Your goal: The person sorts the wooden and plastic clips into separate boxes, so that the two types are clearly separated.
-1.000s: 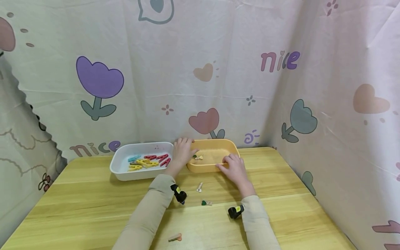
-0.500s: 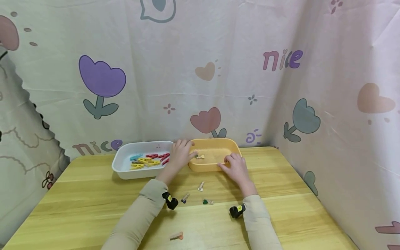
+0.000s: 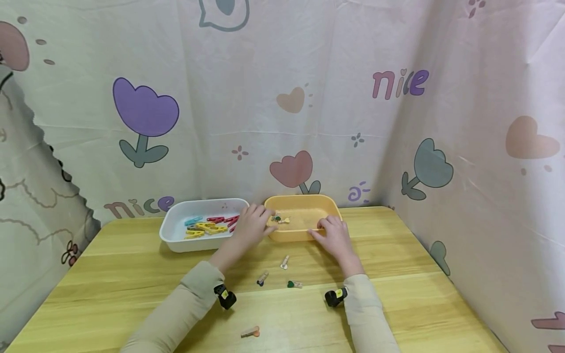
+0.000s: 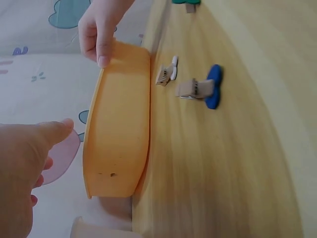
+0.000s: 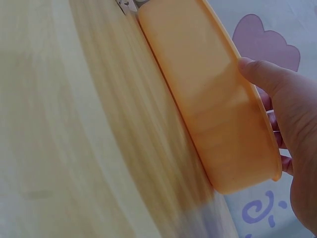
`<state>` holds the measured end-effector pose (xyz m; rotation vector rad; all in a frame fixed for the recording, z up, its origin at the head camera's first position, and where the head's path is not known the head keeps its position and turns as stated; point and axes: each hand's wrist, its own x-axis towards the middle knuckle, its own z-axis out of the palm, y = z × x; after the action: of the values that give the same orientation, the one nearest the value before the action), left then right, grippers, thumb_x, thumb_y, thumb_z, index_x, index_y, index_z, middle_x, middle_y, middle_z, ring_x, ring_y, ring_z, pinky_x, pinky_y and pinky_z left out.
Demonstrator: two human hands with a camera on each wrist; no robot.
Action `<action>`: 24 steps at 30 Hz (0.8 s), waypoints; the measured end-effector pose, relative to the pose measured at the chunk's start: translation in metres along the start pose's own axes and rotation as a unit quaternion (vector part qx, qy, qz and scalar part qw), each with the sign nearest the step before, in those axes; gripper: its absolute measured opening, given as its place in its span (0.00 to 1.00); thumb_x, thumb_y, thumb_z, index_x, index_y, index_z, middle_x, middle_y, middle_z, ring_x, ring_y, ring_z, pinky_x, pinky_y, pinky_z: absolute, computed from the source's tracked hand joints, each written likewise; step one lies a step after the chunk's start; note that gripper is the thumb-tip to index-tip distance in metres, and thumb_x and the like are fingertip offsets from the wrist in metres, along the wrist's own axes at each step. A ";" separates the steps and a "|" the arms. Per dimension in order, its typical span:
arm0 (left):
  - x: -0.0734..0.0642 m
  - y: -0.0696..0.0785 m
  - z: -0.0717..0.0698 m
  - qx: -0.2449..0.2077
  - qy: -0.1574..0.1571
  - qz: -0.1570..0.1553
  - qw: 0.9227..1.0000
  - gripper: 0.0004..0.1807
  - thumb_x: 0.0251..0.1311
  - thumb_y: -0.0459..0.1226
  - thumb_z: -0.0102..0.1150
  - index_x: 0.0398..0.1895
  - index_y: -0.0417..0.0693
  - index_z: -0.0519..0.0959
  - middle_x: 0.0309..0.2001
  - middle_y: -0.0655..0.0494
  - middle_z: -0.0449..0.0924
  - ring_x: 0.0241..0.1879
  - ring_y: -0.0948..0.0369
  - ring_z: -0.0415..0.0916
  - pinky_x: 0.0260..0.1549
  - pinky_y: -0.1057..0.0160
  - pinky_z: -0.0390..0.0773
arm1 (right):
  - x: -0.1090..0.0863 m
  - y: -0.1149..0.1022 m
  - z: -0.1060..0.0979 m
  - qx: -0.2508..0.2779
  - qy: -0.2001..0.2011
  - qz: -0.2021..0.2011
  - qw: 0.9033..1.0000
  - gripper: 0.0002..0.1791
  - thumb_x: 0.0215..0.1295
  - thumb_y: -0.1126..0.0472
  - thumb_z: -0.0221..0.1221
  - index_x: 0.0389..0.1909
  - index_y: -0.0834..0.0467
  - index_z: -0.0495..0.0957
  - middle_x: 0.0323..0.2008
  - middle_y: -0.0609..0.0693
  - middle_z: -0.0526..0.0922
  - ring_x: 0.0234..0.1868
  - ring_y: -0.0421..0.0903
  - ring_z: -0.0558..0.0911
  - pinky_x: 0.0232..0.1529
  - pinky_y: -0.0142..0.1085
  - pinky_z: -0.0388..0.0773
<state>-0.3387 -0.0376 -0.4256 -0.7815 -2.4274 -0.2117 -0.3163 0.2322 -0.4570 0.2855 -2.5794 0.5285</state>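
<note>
"Head view: progress?"
"Partway, apparently: small clips (image 3: 285,220) in the yellow tub (image 3: 291,236) between your left grip (image 3: 252,223) and right grip (image 3: 334,237); four clips (image 3: 295,284) on the desk (image 3: 304,318), nearer you."
"Left wrist?"
"Your left grip's loose, holding nothing."
"Right wrist?"
"You're pinching the yellow tub's rim."

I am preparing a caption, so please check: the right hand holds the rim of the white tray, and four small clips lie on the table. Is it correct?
Not the white tray: in the head view, the right hand holds the rim of the yellow tray. The four small clips do lie on the table.
</note>
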 end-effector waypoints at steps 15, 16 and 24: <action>-0.033 -0.005 -0.013 -0.012 0.012 0.085 0.996 0.19 0.54 0.49 0.70 0.45 0.50 0.82 0.40 0.54 0.81 0.43 0.55 0.73 0.46 0.54 0.71 | 0.001 0.001 0.001 -0.003 -0.001 -0.005 1.000 0.18 0.58 0.43 0.66 0.31 0.54 0.78 0.31 0.47 0.75 0.38 0.48 0.72 0.46 0.44 0.65; -0.035 -0.005 -0.014 -0.014 0.008 0.086 0.996 0.19 0.54 0.49 0.69 0.45 0.50 0.82 0.40 0.54 0.81 0.43 0.55 0.73 0.46 0.54 0.71 | 0.001 0.001 0.001 -0.003 -0.001 -0.005 1.000 0.18 0.58 0.43 0.66 0.31 0.54 0.78 0.31 0.47 0.75 0.38 0.48 0.72 0.47 0.44 0.65; -0.053 -0.004 -0.017 -0.029 0.015 0.136 0.990 0.17 0.51 0.49 0.72 0.41 0.52 0.82 0.36 0.57 0.79 0.40 0.56 0.72 0.42 0.55 0.72 | 0.000 0.002 0.000 -0.003 -0.002 -0.002 1.000 0.18 0.58 0.43 0.66 0.31 0.54 0.78 0.31 0.47 0.75 0.38 0.48 0.72 0.47 0.44 0.64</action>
<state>-0.2975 -0.0722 -0.4415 -1.1151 -2.2654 -0.1871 -0.3169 0.2335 -0.4574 0.2897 -2.5828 0.5191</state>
